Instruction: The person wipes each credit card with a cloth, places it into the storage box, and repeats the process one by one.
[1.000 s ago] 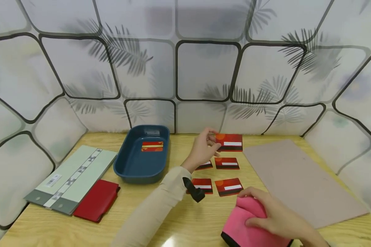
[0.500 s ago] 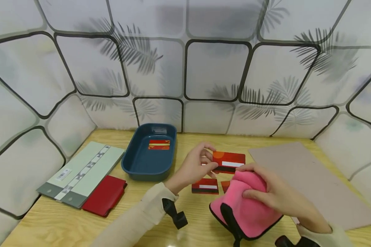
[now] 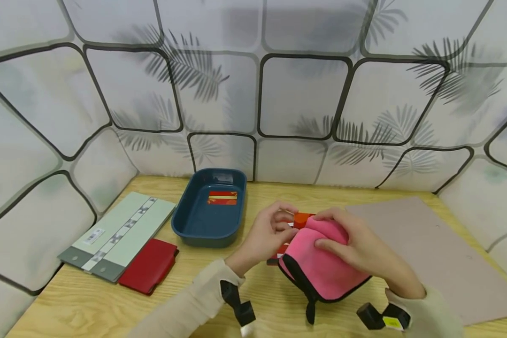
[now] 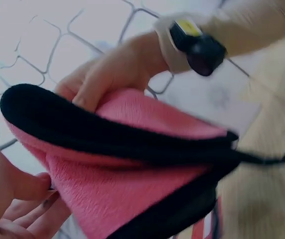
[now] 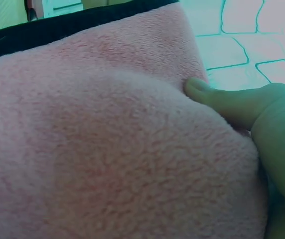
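My left hand [image 3: 266,234] pinches a red card [image 3: 303,219] by its left edge, mostly hidden behind a pink fleecy cloth [image 3: 325,270]. Only the card's thin edge shows near the fingertips in the left wrist view. My right hand [image 3: 359,241] grips the cloth, thumb on the near side, fingers over the top. Black trim runs along the cloth, folded over in the left wrist view, with a black loop hanging down. Cloth [image 5: 107,124] fills most of the right wrist view. Another red card [image 3: 274,259] lies on the table, partly covered by the cloth and hand.
A blue tray [image 3: 203,230] with a red and gold card [image 3: 222,197] inside stands at the back. Left of it lie a pale green folder [image 3: 118,234] and a red leather-like case [image 3: 149,265]. A grey-pink board [image 3: 439,253] lies right.
My left hand has brought the lifted card nearer and down from the back. My right hand has raised the cloth and moved it left, up against the card, covering most of it.
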`<action>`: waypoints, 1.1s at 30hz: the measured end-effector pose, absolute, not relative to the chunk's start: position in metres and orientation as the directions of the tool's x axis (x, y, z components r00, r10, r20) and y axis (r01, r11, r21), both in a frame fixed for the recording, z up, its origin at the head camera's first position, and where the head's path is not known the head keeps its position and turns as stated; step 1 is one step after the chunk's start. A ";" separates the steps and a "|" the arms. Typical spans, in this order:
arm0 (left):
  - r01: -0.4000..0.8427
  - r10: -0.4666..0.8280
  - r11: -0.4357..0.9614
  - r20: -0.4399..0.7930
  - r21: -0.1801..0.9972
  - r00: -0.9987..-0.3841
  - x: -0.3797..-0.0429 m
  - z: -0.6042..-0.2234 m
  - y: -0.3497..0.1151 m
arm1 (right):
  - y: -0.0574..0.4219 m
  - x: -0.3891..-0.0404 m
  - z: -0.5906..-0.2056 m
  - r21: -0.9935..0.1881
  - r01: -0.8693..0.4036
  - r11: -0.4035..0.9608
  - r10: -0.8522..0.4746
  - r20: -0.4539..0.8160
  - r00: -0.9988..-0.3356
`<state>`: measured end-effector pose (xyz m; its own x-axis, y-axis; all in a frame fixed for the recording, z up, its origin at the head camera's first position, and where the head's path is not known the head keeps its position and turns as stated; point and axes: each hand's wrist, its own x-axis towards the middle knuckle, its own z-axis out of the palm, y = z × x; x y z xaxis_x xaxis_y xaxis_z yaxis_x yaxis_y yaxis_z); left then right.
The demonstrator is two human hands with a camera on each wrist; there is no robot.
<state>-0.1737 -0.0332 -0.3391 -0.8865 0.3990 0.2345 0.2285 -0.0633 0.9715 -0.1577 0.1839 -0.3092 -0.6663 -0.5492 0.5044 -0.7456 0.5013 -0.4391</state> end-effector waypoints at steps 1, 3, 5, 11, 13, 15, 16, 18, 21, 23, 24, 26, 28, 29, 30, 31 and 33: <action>0.217 0.393 -0.081 0.231 0.973 -0.890 -0.174 -0.340 -0.034 | 0.182 -0.158 -0.309 -0.426 -0.761 0.489 -0.550 0.527 -0.648; 0.194 0.384 -0.118 0.225 0.974 -0.895 -0.174 -0.341 -0.034 | 0.179 -0.160 -0.310 -0.387 -0.793 0.471 -0.548 0.576 -0.607; 0.166 0.369 -0.155 0.213 0.974 -0.905 -0.174 -0.342 -0.033 | 0.177 -0.160 -0.311 -0.349 -0.811 0.469 -0.546 0.608 -0.577; 0.132 0.318 -0.215 0.197 0.968 -0.927 -0.174 -0.344 -0.031 | 0.173 -0.160 -0.318 -0.281 -0.824 0.492 -0.537 0.647 -0.542; 0.132 0.315 -0.225 0.200 0.966 -0.928 -0.173 -0.344 -0.031 | 0.172 -0.160 -0.319 -0.270 -0.835 0.479 -0.528 0.671 -0.520; 0.138 0.318 -0.235 0.211 0.962 -0.924 -0.173 -0.344 -0.031 | 0.170 -0.161 -0.321 -0.254 -0.853 0.455 -0.515 0.706 -0.485; 0.143 0.318 -0.238 0.216 0.961 -0.923 -0.173 -0.344 -0.031 | 0.169 -0.162 -0.322 -0.241 -0.863 0.445 -0.508 0.725 -0.464; 0.154 0.316 -0.238 0.227 0.959 -0.921 -0.172 -0.343 -0.031 | 0.167 -0.163 -0.323 -0.211 -0.877 0.431 -0.490 0.761 -0.424; 0.170 0.327 -0.215 0.235 0.962 -0.915 -0.171 -0.342 -0.032 | 0.165 -0.164 -0.326 -0.181 -0.890 0.418 -0.466 0.798 -0.381; 0.173 0.346 -0.196 0.233 0.965 -0.909 -0.171 -0.342 -0.033 | 0.162 -0.164 -0.328 -0.174 -0.894 0.412 -0.461 0.807 -0.369; 0.178 0.358 -0.187 0.236 0.966 -0.904 -0.171 -0.342 -0.034 | 0.161 -0.164 -0.328 -0.172 -0.896 0.409 -0.461 0.808 -0.366; 0.187 0.381 -0.178 0.243 0.966 -0.892 -0.171 -0.342 -0.036 | 0.159 -0.165 -0.328 -0.179 -0.900 0.397 -0.465 0.807 -0.365; 0.192 0.384 -0.175 0.246 0.966 -0.890 -0.172 -0.342 -0.038 | 0.157 -0.166 -0.327 -0.185 -0.903 0.389 -0.469 0.803 -0.367; 0.193 0.385 -0.179 0.249 0.965 -0.888 -0.172 -0.342 -0.039 | 0.156 -0.166 -0.327 -0.186 -0.903 0.387 -0.471 0.802 -0.367; 0.193 0.384 -0.187 0.252 0.963 -0.888 -0.173 -0.342 -0.040 | 0.157 -0.166 -0.326 -0.193 -0.900 0.391 -0.473 0.797 -0.376; 0.191 0.381 -0.194 0.254 0.962 -0.889 -0.173 -0.341 -0.040 | 0.158 -0.167 -0.325 -0.203 -0.896 0.395 -0.474 0.790 -0.388; 0.184 0.380 -0.210 0.254 0.960 -0.890 -0.174 -0.341 -0.039 | 0.161 -0.166 -0.324 -0.211 -0.890 0.404 -0.477 0.782 -0.402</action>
<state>-0.1740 -0.0391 -0.3411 -0.8895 0.3800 0.2536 0.1840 -0.2102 0.9602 -0.1661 0.1611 -0.3241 -0.4021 -0.4768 0.7817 -0.8899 0.4042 -0.2112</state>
